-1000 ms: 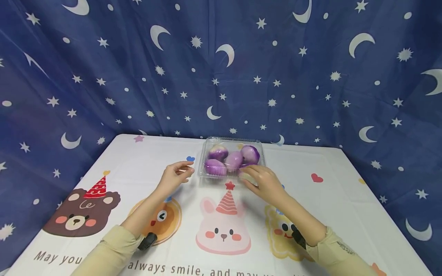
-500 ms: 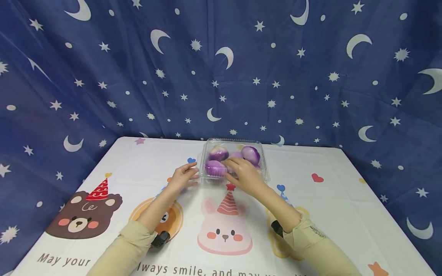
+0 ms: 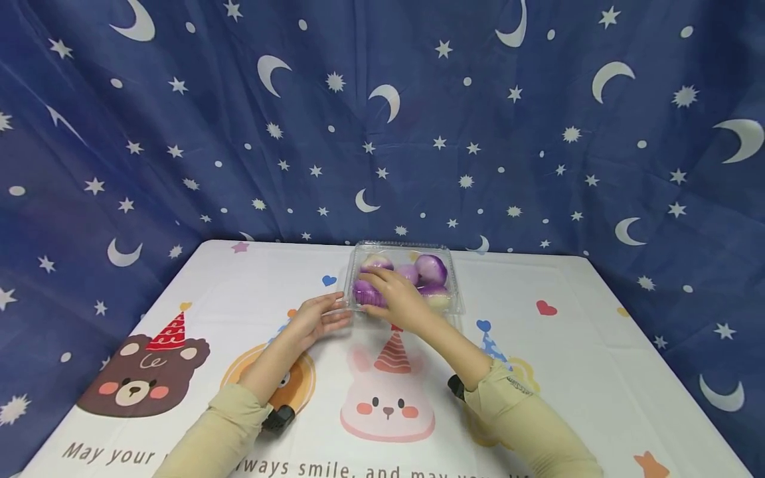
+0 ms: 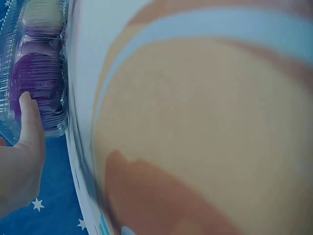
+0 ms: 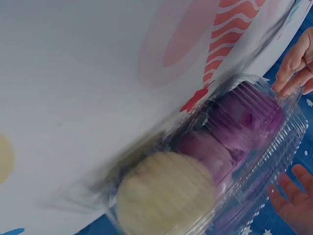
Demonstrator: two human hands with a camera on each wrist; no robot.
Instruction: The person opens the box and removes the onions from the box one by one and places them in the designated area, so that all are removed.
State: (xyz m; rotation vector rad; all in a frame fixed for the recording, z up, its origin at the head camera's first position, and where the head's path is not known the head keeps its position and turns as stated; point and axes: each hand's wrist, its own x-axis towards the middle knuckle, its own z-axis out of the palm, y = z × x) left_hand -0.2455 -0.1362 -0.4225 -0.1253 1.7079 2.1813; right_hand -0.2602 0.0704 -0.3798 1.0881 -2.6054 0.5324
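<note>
A clear plastic box (image 3: 459,292) sits near the table's back edge with several purple-and-white onions (image 3: 431,269) in it. My right hand (image 3: 397,299) is over its front left part, fingers above the onions there and thumb at the front side; it partly hides them. Beside the box's left side is my left hand (image 3: 313,320), its fingers extended, fingertips at the wall. The left wrist view shows a finger of the left hand (image 4: 27,161) at the box end, by a purple onion (image 4: 36,78). A pale onion (image 5: 164,196) shows through the wall in the right wrist view.
The white tablecloth (image 3: 597,372) bears printed animal faces, hearts and lettering. A dark blue curtain (image 3: 418,119) with moons and stars hangs right behind the table. A black device (image 3: 278,419) is worn at the left wrist.
My right hand has moved left across the box from its front right corner to its front left. My left hand has moved slightly right, up to the box's side. The onions stay in place.
</note>
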